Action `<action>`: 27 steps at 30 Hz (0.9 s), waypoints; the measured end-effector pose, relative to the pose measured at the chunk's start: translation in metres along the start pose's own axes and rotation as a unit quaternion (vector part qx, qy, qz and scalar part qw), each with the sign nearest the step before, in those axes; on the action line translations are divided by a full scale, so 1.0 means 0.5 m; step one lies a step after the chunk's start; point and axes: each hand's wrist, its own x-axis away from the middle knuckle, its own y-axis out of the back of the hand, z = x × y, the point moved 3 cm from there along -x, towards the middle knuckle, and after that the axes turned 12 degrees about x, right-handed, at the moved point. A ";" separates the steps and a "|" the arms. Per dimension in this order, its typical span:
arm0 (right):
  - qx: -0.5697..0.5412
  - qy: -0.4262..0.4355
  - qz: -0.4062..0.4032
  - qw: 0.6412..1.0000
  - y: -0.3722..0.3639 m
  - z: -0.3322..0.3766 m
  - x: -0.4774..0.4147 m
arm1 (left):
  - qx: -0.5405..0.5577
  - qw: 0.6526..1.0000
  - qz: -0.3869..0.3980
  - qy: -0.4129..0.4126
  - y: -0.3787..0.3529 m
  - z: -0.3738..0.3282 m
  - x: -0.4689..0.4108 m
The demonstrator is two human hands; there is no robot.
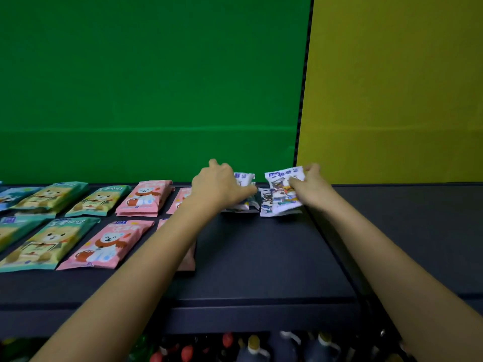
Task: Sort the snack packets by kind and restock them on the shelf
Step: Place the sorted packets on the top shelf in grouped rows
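At the centre of the frame, hands: both my bare arms reached up from the bottom edge to the back of the dark shelf (pixel 261 257).
Left hand: my left hand (pixel 219 185) lay palm-down over a white packet with blue print (pixel 244 178) and the small pile beneath it; fingers curled onto the pile, though I could not tell whether they pinched it or only pressed it.
Right hand: my right hand (pixel 309 182) grasped a second white packet (pixel 283 190) by its upper right corner, the packet tilted up off the shelf, its lower edge near another white packet lying flat just beside the left pile.
White packets' place: centre of the frame, at the shelf's rear edge, below the seam where the green panel (pixel 146 82) met the yellow panel (pixel 397 82).
Pink packets: pink bear packets (pixel 142 197) sat left of centre in two rows, the nearest to my left forearm partly hidden by it.
Green packets: green bear packets (pixel 44 242) filled the lower left and left edge, also in two rows.
Below the shelf: bottle tops (pixel 254 347) showed blurred along the bottom edge.
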 end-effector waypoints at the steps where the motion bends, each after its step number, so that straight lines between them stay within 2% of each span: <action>1: -0.002 0.010 0.003 1.000 0.010 -0.009 0.030 | -0.012 1.000 0.019 -0.008 0.002 0.001 0.028; 7: 0.083 0.014 0.056 0.995 0.002 -0.029 0.175 | -0.075 0.991 0.108 -0.033 -0.028 -0.002 0.148; 10: 0.209 0.025 0.046 0.976 -0.007 -0.023 0.207 | -0.103 0.986 0.127 -0.029 -0.050 -0.006 0.167; 13: 0.310 0.063 0.046 0.947 0.003 -0.026 0.214 | -0.121 0.986 0.105 -0.045 -0.051 -0.001 0.179; 15: 0.282 0.121 0.065 0.950 0.013 -0.038 0.217 | -0.105 0.986 0.090 -0.098 -0.038 0.009 0.193; 18: 0.216 0.212 0.145 0.942 0.015 -0.062 0.235 | -0.054 0.971 0.155 -0.174 -0.026 0.033 0.220; 21: 0.203 0.223 0.187 0.935 0.005 -0.080 0.249 | -0.063 0.956 0.211 -0.194 -0.028 0.048 0.239; 27: 0.211 0.217 0.159 0.940 -0.002 -0.077 0.250 | -0.072 0.960 0.199 -0.183 -0.042 0.049 0.226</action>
